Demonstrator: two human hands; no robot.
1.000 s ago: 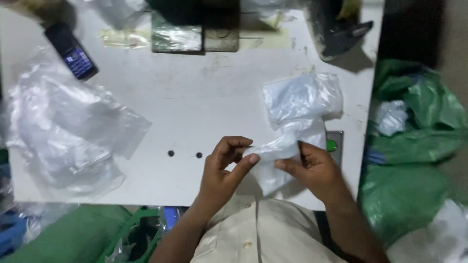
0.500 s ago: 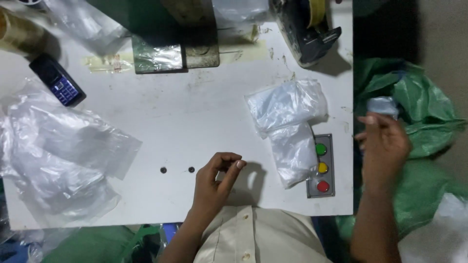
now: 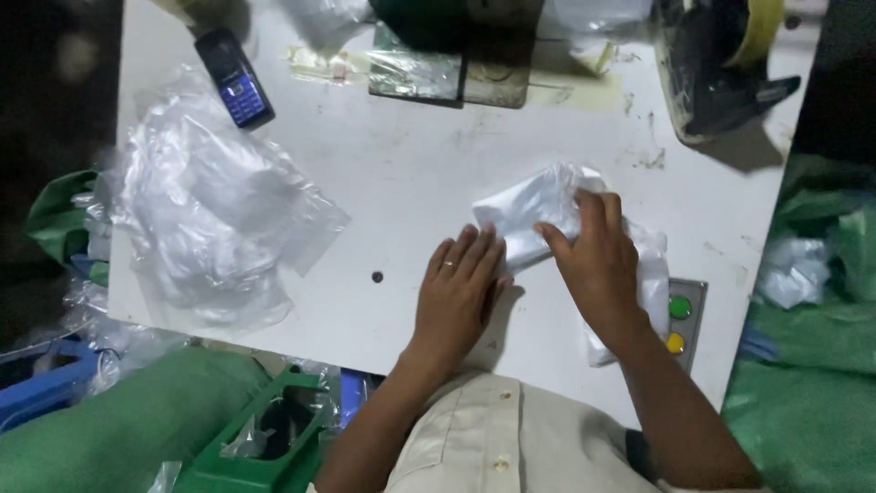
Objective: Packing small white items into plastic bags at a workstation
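The right hand (image 3: 598, 265) lies flat, palm down, fingers spread, pressing on a white folded packet (image 3: 529, 212) in crinkly clear film, soft and rumpled, near the right-centre of the white table (image 3: 429, 173). It presses rather than clamps; no pinch is visible. The left hand (image 3: 459, 288) lies flat beside it, fingers together and stretched out, tips touching the packet's lower left edge, a thin ring on one finger. More white bagged packets (image 3: 652, 274) lie under and just right of the right hand, stacked loosely.

A heap of clear plastic bags (image 3: 214, 224), glossy and wrinkled, covers the table's left part. A dark mobile phone (image 3: 234, 78) with a lit blue screen lies at the upper left. A grey button panel (image 3: 680, 319) with round green and yellow buttons sits at the table's right edge, near the right wrist. At the top right stands a dark, bulky tape dispenser (image 3: 712, 64), possibly; it is blurred. Green woven sacks (image 3: 812, 365) sit to the right of the table, and a green plastic crate (image 3: 265, 443) below it.
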